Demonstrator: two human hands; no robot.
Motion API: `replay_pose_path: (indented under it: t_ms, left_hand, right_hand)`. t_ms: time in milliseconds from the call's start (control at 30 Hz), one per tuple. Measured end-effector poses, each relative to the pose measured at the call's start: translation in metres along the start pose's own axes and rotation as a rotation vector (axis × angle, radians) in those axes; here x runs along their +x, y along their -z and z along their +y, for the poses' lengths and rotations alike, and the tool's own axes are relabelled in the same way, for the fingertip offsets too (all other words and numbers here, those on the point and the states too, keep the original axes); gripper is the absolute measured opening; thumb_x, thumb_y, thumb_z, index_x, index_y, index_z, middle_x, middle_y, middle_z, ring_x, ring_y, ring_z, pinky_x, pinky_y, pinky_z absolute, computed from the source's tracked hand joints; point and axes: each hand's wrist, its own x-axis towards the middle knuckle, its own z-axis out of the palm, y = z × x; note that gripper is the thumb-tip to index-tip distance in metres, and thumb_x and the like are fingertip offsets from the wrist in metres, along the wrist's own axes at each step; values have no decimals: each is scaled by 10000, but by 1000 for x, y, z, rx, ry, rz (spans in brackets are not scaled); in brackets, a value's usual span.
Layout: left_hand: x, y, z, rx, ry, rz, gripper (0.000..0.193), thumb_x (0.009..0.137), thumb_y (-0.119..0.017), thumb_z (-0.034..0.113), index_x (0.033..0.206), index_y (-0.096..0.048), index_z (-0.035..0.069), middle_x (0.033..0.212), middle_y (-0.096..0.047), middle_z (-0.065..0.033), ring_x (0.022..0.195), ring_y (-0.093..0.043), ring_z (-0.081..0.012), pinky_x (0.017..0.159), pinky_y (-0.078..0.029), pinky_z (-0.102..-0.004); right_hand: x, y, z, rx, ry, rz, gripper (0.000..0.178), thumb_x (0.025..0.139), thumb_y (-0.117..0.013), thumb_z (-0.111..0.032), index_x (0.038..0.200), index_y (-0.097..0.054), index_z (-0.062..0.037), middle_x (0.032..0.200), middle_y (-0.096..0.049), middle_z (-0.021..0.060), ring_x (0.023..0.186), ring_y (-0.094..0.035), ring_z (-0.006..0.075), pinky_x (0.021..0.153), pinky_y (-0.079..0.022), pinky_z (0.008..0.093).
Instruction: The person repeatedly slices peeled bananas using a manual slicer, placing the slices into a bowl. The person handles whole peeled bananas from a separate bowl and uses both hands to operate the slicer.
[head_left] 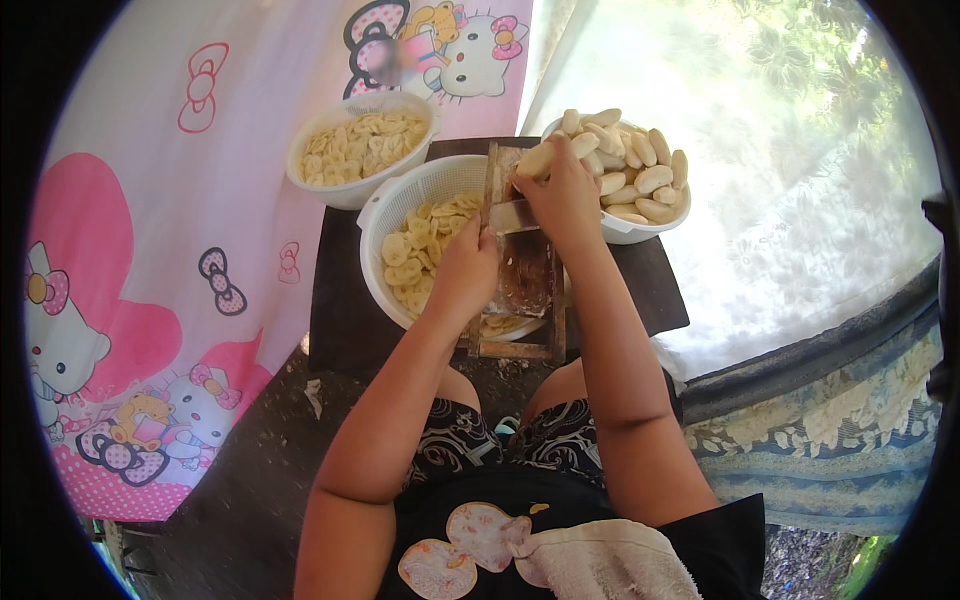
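My left hand (pixel 467 268) is closed round the left side rail of a wooden slicer (pixel 528 272), which lies across a white perforated basin (pixel 375 232). Below the slicer, round pale slices of banana (pixel 405 258) are heaped in that basin. My right hand (pixel 566 198) grips a peeled banana (pixel 535 161) over the slicer's far end, just beyond its metal blade plate (pixel 512 217). To the right stands a white bowl (pixel 640 234) piled with whole peeled bananas (pixel 640 165). My fingers partly cover the banana, and whether it touches the board I cannot tell.
Another white basket (pixel 343 195) full of banana slices stands at the far left of the dark table (pixel 335 285). A pink and white printed cloth (pixel 235 130) hangs at the left, a pale sheer curtain (pixel 760 200) at the right. A light towel (pixel 615 560) lies on my lap.
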Motion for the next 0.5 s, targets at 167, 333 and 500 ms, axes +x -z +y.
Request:
replay_pose_path:
  t_ms: [167,333,500]
  left_hand:
    - [2,-2,-1,31,-65,63,453,1011,-412,229,1381,-484,-21,1214,-603,-304,1150,-584,-428,991,-440,-449]
    - [1,-5,-4,67,-27,75,472,1011,-410,234,1389,-468,-43,1259,-581,-310,1195,-558,-430,1029,-421,-443]
    - [2,1,1,-13,15,-30,472,1012,-413,231,1385,-465,-53,1258,-581,-314,1204,-551,-432,1030,-415,-441]
  right_hand:
    - [-39,47,-31,24,-84,-136,541,761,-771,-256,1211,-545,-56,1073,-667,165,1083,-591,361,975,-385,484]
    - [-83,82,-53,-10,-32,-213,585,757,-778,-225,1262,-535,-54,1080,-677,150,1083,-572,349,933,-394,497]
    - [-9,21,-10,-70,-129,-112,617,747,-793,-307,1258,-533,-79,1113,-668,162,1116,-575,361,979,-377,475]
